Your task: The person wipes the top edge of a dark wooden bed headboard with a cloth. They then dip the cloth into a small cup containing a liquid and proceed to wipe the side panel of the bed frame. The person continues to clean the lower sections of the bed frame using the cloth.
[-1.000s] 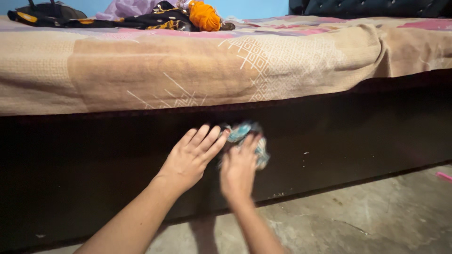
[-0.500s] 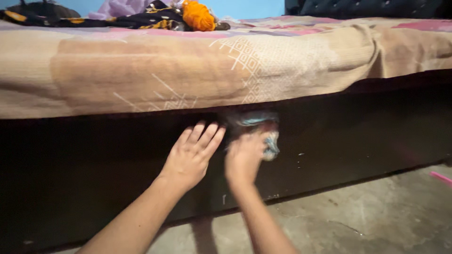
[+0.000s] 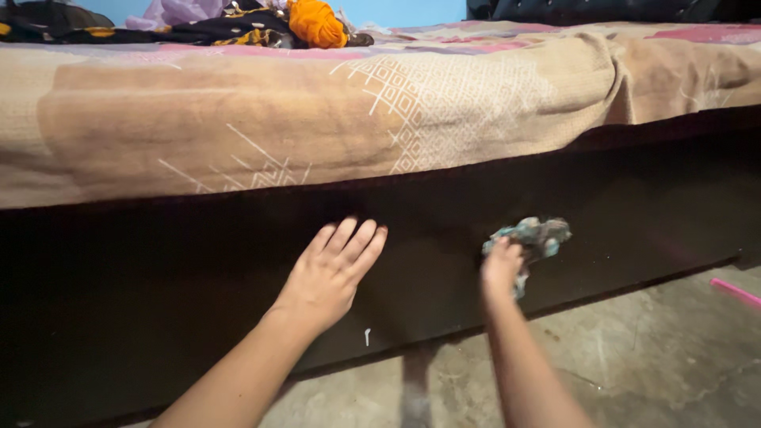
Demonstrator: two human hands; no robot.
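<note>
Here, right-hand fingers (image 3: pixel 501 252) bunch the teal rag (image 3: pixel 537 236) against the bed panel (image 3: pixel 444 238).

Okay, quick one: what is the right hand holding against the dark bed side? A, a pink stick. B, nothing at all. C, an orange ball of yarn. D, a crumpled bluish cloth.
D: the right hand grips a crumpled bluish cloth pressed to the dark bed side, while the left hand lies flat and empty on it.
</note>
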